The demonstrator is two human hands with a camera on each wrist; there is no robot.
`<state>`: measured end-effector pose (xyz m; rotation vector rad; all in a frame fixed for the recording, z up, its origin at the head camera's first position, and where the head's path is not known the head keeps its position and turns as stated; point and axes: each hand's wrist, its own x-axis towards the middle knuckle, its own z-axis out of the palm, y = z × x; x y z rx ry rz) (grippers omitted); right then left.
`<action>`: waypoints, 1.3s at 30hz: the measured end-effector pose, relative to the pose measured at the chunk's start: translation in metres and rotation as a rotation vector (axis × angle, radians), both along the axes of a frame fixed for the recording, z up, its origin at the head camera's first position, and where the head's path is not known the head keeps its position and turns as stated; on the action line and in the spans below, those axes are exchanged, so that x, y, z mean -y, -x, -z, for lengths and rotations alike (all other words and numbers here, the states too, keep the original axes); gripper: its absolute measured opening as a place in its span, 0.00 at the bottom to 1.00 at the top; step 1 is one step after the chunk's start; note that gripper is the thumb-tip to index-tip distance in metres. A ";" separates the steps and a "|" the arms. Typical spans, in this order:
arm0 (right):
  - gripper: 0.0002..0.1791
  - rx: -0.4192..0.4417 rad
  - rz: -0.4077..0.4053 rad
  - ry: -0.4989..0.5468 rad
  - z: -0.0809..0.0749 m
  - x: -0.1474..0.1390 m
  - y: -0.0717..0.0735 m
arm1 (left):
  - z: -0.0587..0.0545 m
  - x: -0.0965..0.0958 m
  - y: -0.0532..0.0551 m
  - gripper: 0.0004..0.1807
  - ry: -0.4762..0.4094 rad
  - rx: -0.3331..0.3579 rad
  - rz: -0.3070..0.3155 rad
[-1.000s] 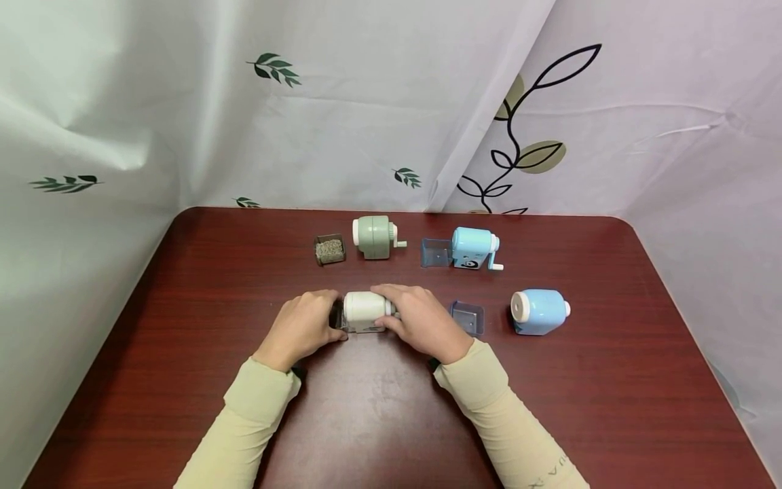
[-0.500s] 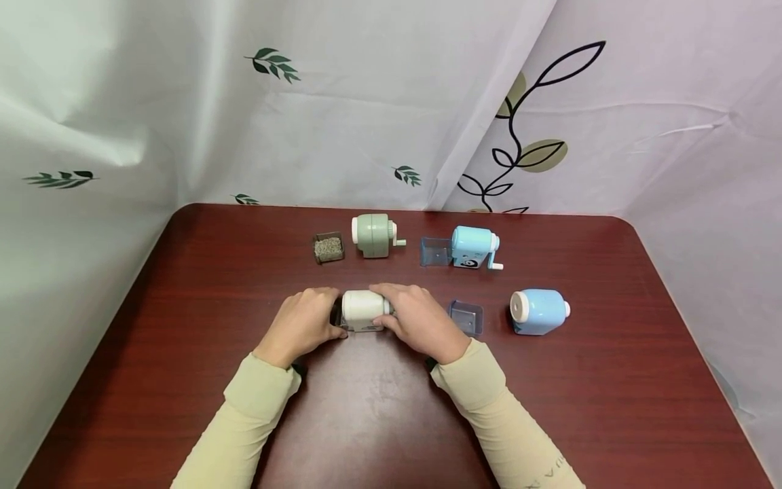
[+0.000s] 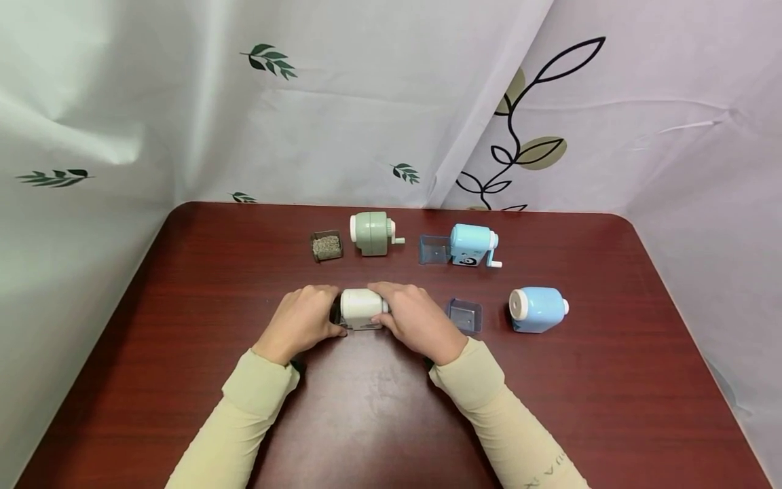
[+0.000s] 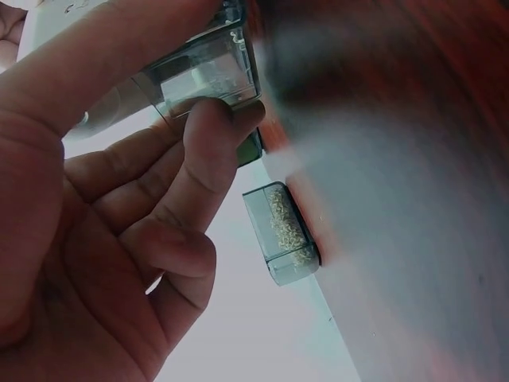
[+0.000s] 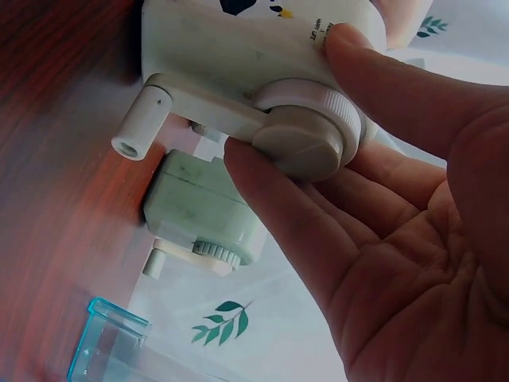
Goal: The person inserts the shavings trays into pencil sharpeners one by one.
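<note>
A white hand-crank pencil sharpener [image 3: 360, 305] stands on the table between both hands. My right hand [image 3: 418, 319] grips its crank end, thumb on one side of the body and fingers on the other. In the right wrist view the crank arm [image 5: 211, 111] points away from the palm, near the fingertips. At the opposite end, my left hand [image 3: 302, 319] holds the clear shavings drawer [image 4: 211, 76] between thumb and fingers. The drawer sits at the sharpener's end, partly covered by the left fingers. Dark print shows on the white body in the right wrist view.
Behind stand a green sharpener [image 3: 373, 234] beside a drawer of shavings [image 3: 326, 246], and a turquoise sharpener [image 3: 472, 244] with a clear blue drawer [image 3: 434, 250] at its left. To the right are another loose drawer [image 3: 466, 316] and a blue sharpener [image 3: 540, 309]. A white curtain [image 3: 342, 122] hangs behind.
The head view has shifted slightly, moving everything a few pixels. Both hands keep their hold on the white sharpener and its drawer.
</note>
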<state>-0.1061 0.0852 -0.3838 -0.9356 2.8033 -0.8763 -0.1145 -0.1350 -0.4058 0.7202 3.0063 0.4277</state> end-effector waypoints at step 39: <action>0.26 -0.031 -0.006 -0.005 0.001 -0.001 0.001 | 0.004 -0.007 0.004 0.27 -0.038 0.006 0.019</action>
